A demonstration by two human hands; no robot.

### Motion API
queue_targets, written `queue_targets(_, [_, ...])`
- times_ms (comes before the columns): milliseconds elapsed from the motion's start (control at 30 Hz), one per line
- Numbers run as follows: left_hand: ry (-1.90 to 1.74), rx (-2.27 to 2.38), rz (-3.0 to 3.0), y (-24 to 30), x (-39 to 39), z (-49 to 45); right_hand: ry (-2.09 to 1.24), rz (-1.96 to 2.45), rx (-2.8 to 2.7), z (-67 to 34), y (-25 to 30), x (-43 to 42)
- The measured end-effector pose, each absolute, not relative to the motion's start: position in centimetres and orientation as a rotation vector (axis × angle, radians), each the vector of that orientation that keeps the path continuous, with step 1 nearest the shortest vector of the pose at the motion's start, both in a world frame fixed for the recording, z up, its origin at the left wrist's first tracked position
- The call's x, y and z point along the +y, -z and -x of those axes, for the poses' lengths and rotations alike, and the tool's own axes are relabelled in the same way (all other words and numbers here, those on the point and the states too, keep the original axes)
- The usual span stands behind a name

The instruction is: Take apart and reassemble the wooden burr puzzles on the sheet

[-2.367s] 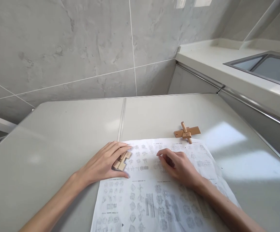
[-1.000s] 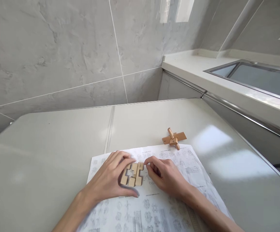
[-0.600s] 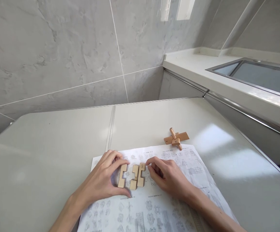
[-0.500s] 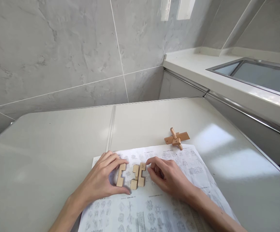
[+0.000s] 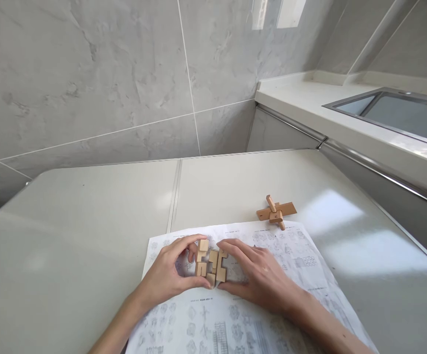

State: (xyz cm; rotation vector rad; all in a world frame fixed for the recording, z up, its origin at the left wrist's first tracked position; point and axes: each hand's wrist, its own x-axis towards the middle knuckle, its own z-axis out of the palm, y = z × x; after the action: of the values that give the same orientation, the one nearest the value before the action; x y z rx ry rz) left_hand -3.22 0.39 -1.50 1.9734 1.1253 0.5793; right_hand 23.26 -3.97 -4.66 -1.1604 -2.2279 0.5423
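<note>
My left hand [image 5: 165, 270] pinches a notched wooden puzzle piece [image 5: 201, 269] by its two ends, thumb below and fingertips above. That piece is lifted a little and tilted. Beside it stands a middle notched piece [image 5: 213, 256], close to or touching a right-hand notched piece [image 5: 221, 274]. My right hand [image 5: 261, 270] has its index finger at the top and thumb at the bottom of the right-hand piece, closed on it. All three pieces are pale wood, over a printed sheet [image 5: 198, 314] covered in small puzzle diagrams.
Beyond the sheet's far edge, a darker wooden cross-shaped assembly [image 5: 276, 213] with printed numbers lies on the pale table [image 5: 88, 236]. A grey tiled wall [image 5: 117, 73] rises behind. To the right is a white counter [image 5: 301, 91] with an inset sink [image 5: 393, 113].
My left hand has picked up the left piece, turned it and brought it close to the middle one. My right hand has moved in and closed its thumb and finger on the right-hand piece.
</note>
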Motion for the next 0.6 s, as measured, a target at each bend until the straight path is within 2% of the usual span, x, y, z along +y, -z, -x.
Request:
queue_targets(133, [-0.585,1.136,-1.945,1.4,0.3,2.9,-0.668,1.214,-2.078,-23.3,4.7,-4.0])
queue_targets(433, [-0.592,1.161,-1.792,1.1,-0.7,1.7,-1.427,1.074,-1.217,-24.5,3.6,-2.9])
queue_targets(600, [-0.547,1.236,-1.68,1.0,-1.4,0.8,-1.6,1.001,-1.002,-24.6,4.2,-2.8])
